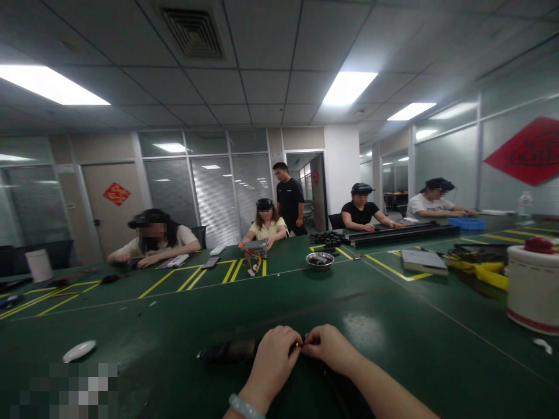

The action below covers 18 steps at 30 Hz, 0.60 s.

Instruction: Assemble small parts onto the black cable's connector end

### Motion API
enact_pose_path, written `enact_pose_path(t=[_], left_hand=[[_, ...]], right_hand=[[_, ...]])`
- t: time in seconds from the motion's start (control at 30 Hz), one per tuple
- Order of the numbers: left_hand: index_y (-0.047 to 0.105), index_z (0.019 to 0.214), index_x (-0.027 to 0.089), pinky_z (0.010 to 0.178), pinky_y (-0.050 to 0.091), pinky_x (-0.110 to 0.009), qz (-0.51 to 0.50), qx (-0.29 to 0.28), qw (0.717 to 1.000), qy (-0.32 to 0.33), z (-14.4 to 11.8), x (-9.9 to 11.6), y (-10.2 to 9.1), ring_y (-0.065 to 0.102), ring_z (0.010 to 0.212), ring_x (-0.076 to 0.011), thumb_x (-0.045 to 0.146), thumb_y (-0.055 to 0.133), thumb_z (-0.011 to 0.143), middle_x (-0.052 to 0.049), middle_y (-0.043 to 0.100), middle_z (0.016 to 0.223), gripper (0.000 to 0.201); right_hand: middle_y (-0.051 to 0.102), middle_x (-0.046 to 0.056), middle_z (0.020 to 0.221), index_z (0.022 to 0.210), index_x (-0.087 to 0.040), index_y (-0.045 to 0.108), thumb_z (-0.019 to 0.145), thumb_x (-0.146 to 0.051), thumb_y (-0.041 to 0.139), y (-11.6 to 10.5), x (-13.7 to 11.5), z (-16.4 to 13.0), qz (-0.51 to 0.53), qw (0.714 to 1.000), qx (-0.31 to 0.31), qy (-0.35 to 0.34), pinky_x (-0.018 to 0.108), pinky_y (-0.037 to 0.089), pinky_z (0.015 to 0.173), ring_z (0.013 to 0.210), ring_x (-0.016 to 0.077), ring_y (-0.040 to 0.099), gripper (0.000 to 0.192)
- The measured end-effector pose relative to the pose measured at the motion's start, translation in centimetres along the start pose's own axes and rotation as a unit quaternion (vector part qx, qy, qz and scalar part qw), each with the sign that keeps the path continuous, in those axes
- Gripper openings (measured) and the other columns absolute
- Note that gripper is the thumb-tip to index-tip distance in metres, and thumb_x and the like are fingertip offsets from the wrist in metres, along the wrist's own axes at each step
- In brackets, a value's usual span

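Low in the head view, my left hand [275, 358] and my right hand [331, 349] meet just above the green table [174, 326]. The fingertips of both are pinched together around something small, too hidden to name. A pale bracelet [245, 406] circles my left wrist. Under and to the left of my left hand lies a dark, long, roughly cylindrical object [229, 352]; its right part is covered by my hand. Dark material also shows below my right hand, but its shape is unclear.
A metal bowl [319, 260] stands ahead, near black bars [397, 234] and a grey box [423, 262]. A white canister [533, 291] is at the right and a white oval object [79, 351] at the left. Several people sit across the table; one person [290, 201] stands behind.
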State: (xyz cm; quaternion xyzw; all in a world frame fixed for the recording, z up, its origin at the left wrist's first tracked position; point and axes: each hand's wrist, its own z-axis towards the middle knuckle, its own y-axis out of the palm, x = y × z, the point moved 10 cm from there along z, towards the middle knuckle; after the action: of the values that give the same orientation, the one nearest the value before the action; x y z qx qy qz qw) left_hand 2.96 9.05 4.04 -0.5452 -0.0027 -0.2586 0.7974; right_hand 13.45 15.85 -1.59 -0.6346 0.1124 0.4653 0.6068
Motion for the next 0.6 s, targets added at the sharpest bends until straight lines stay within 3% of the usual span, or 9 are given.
enact_pose_path(t=[0.6], left_hand=[[0.062, 0.091, 0.024, 0.080, 0.037, -0.029, -0.003, -0.008, 1.000, -0.011, 0.06, -0.09, -0.07, 0.053, 0.090, -0.0168, 0.019, 0.053, 0.086, 0.002, 0.062, 0.095, 0.011]], right_hand=[[0.071, 0.003, 0.069, 0.076, -0.017, 0.075, 0.076, -0.028, 0.062, -0.03, 0.29, 0.12, -0.002, 1.000, 0.009, 0.012, 0.020, 0.036, 0.053, 0.062, 0.0143, 0.061, 0.017]])
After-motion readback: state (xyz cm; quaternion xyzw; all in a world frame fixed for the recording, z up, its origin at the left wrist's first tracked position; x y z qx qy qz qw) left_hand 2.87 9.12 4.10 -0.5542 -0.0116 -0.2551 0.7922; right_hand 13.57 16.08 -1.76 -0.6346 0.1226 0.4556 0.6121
